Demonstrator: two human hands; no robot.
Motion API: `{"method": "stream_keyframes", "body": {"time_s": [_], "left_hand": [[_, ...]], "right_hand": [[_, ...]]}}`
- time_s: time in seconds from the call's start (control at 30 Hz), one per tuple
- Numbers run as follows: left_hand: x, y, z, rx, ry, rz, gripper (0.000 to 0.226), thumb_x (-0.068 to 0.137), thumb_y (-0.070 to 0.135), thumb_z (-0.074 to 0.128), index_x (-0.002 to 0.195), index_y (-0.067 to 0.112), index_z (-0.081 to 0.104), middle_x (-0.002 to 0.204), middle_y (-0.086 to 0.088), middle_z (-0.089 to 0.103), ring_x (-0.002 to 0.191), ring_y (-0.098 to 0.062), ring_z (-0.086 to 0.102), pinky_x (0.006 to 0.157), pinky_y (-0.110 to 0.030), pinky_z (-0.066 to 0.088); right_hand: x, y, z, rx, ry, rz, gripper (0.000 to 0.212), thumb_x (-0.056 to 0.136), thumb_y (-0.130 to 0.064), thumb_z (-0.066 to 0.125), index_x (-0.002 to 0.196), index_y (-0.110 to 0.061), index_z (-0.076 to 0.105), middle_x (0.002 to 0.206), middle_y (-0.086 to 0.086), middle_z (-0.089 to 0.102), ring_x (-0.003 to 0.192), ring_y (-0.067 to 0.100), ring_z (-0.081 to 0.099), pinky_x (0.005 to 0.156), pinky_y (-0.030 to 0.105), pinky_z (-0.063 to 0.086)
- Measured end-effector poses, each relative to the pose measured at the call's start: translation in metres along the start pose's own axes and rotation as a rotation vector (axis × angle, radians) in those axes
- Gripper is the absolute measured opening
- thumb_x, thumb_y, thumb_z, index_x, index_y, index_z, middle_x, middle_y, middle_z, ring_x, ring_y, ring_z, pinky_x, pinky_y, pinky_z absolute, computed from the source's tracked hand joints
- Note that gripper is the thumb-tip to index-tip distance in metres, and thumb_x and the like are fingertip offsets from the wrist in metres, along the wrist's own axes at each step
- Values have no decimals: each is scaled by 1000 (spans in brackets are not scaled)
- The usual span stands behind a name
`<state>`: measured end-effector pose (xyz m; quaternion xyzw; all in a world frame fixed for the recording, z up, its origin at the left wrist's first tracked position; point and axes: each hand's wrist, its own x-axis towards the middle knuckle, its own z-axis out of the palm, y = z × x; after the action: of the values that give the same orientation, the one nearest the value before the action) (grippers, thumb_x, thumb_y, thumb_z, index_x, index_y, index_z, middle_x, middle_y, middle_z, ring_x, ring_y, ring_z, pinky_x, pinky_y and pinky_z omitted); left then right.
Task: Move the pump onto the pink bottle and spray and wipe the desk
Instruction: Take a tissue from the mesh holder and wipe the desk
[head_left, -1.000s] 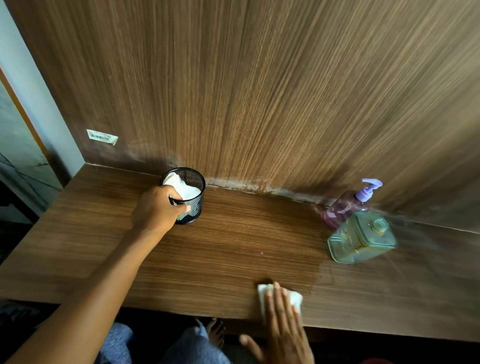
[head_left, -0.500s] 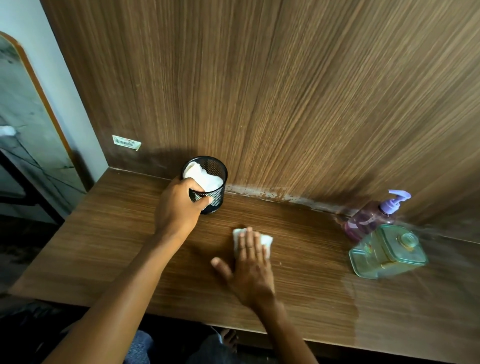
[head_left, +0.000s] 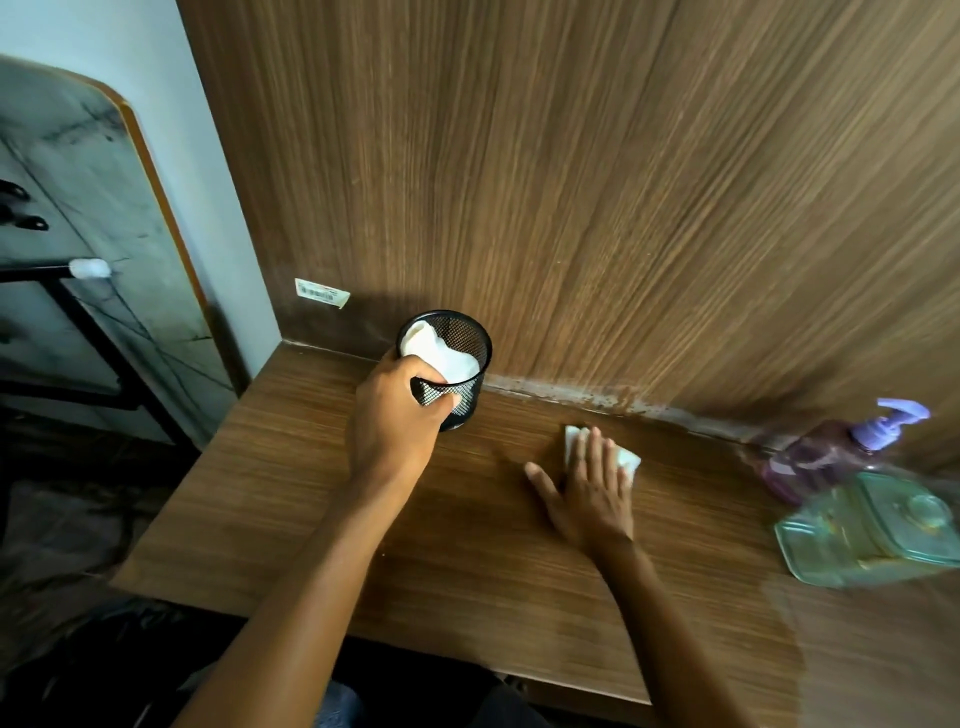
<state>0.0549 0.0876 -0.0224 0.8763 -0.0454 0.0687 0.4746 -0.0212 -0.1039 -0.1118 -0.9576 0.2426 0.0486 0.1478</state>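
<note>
Left hand (head_left: 395, 415): clamped round the near wall of the black mesh cup (head_left: 451, 364), thumb and fingers wrapped on it; the cup holds white tissue (head_left: 439, 351) and stands near the back panel, in much the same grip as half a second ago
Mesh cup: it looks tipped a little toward the person, though whether it is lifted clear of the bench (head_left: 291, 493) cannot be told
Right hand (head_left: 592, 488): flat, fingers spread and pressing a white wipe (head_left: 626, 460) onto the bench; a second ago it was at the front edge, half a second ago mid-bench, now it is far back, near the seam under the panel
What that means: the wipe has swept from front to back just right of the cup, so wiping is well under way; judged from this, the patch under the cup is probably next
Pink bottle (head_left: 810, 460): at the right against the back panel, lilac pump (head_left: 891, 418) already on it, so that step looks done
Green lidded container (head_left: 878, 535): just in front of the bottle, blurred
</note>
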Motion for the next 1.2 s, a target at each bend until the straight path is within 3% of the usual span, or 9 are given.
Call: {"method": "stream_keyframes", "body": {"time_s": [0.27, 0.37, 0.43, 0.57, 0.73, 0.93, 1.03, 1.1, 1.2], "left_hand": [[-3, 13, 16, -101, 24, 90, 16, 72, 23, 76, 84, 17, 66, 101, -3, 68, 93, -20, 61, 74, -28, 48], [-4, 14, 18, -103, 18, 98, 17, 72, 25, 76, 83, 18, 65, 100, -2, 69, 91, -20, 62, 77, -33, 52], [-5, 14, 17, -114, 31, 99, 16, 72, 25, 76, 83, 19, 65, 101, -2, 68, 92, -19, 62, 78, -35, 53], [-5, 15, 15, -152, 56, 82, 17, 71, 21, 77, 81, 16, 65, 102, -4, 67, 95, -22, 62, 82, -41, 53], [-7, 19, 15, -132, 29, 140, 19, 71, 17, 77, 85, 12, 65, 109, -4, 65, 103, -20, 59, 77, -32, 53], [-7, 20, 16, -97, 13, 134, 17, 72, 19, 77, 83, 15, 65, 109, -2, 64, 98, -19, 60, 69, -24, 46], [-7, 19, 15, -94, 29, 120, 16, 71, 20, 77, 80, 17, 64, 106, -1, 64, 94, -20, 60, 67, -25, 44], [-7, 19, 14, -80, 40, 118, 16, 71, 21, 77, 81, 17, 64, 105, -1, 65, 90, -22, 61, 65, -26, 43], [-7, 19, 13, -84, 46, 118, 16, 71, 22, 77, 80, 18, 64, 104, 0, 65, 90, -21, 61, 66, -27, 45]], "right_hand": [[-7, -126, 45, 42, -276, -401, 70, 96, -33, 41, 148, -11, 0, 158, 10, -6, 145, 23, -9, 116, 36, -12], [-35, -127, 44, 234, -428, -423, 44, 99, -9, 36, 141, -3, 27, 152, 15, 27, 142, 23, 24, 110, 16, 15], [-50, -123, 34, 441, -467, -298, 30, 97, -8, 41, 121, 2, 55, 127, 19, 58, 118, 29, 54, 98, 27, 41], [-49, -82, -4, 926, -205, -232, 15, 89, -9, 58, 83, -6, 71, 71, -2, 70, 58, 4, 63, 52, 20, 49], [-14, -27, -31, 513, 36, -123, 25, 81, -15, 67, 106, -16, 69, 104, 7, 67, 92, 20, 63, 80, 34, 52], [-25, -13, -32, 361, 466, -191, 33, 78, 7, 48, 101, -5, 68, 104, 15, 70, 90, 31, 65, 71, 29, 48], [-46, -29, 3, 177, 71, -452, 49, 94, -20, 42, 141, -11, 35, 153, 7, 26, 142, 24, 24, 115, 32, 23], [-53, -33, 23, 29, -41, -452, 68, 94, -51, 23, 148, -16, 0, 153, -2, -17, 143, 18, -18, 116, 31, -9], [-49, -34, 34, -63, 15, -347, 86, 81, -71, 6, 146, -17, -11, 153, -2, -23, 139, 17, -28, 114, 33, -14]]}}
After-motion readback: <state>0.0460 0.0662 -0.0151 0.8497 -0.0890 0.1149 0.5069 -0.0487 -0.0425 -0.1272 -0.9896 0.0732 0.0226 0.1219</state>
